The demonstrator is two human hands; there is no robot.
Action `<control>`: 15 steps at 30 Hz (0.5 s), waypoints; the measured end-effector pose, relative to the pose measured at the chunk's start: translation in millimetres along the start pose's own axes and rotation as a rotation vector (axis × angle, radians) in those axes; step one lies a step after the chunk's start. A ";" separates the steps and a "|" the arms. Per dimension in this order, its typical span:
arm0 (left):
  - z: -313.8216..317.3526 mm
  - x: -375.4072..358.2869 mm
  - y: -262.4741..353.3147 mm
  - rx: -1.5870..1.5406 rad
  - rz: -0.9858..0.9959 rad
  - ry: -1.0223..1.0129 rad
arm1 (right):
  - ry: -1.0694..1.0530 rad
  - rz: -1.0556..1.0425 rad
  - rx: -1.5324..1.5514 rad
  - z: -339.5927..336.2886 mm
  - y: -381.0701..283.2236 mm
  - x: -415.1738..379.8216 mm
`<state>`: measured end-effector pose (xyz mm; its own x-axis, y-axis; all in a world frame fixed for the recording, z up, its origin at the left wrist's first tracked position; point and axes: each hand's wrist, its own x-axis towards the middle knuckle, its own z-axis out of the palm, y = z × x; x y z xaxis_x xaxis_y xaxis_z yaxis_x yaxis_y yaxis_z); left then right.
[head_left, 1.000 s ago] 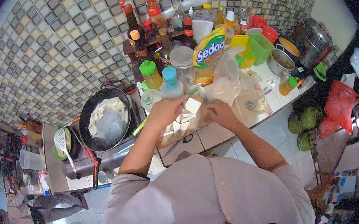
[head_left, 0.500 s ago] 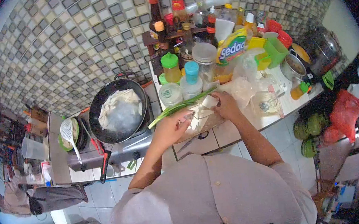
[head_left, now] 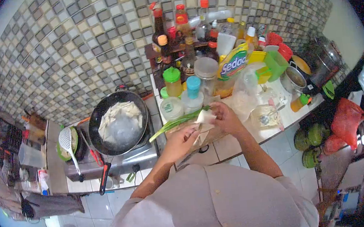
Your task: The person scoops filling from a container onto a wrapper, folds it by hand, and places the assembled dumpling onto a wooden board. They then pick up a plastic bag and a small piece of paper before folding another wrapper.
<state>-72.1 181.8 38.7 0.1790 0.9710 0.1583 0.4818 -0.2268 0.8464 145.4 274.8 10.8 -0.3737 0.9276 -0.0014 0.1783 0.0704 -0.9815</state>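
My right hand (head_left: 225,117) pinches a pale, flat, folded piece like a dough wrapper (head_left: 205,117) above a wooden cutting board (head_left: 214,134). My left hand (head_left: 181,140) is just left of that piece, fingers curled over more pale pieces on the board; whether it grips one is hidden. Along the board's far edge lies a bunch of green onions (head_left: 175,125), its tips pointing left. On the stove, a black wok (head_left: 95,137) holds many similar pale pieces (head_left: 121,117) beneath steam or cloudy liquid.
Jars and bottles crowd behind the board, among them a green-lidded jar (head_left: 173,81) and a yellow Sedaap pack (head_left: 234,67). A white skimmer (head_left: 66,140) rests on a bowl left of the wok. A clear bag (head_left: 266,116) lies at right. The stove (head_left: 121,167) has a black-and-red handle projecting over its front.
The camera view has tilted slightly. My right hand has brought its pale piece up and left, and fewer pieces show between the hands. My left hand stays close by with fingers curled.
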 end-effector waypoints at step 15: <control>73.9 37.0 25.3 -0.426 -0.144 -0.430 | 0.254 0.098 0.026 -122.0 42.0 -69.0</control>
<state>10.0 206.4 28.5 0.5097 0.8524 -0.1170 0.1586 0.0406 0.9865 289.7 258.5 -6.9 -0.1153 0.9920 -0.0514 0.1778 -0.0303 -0.9836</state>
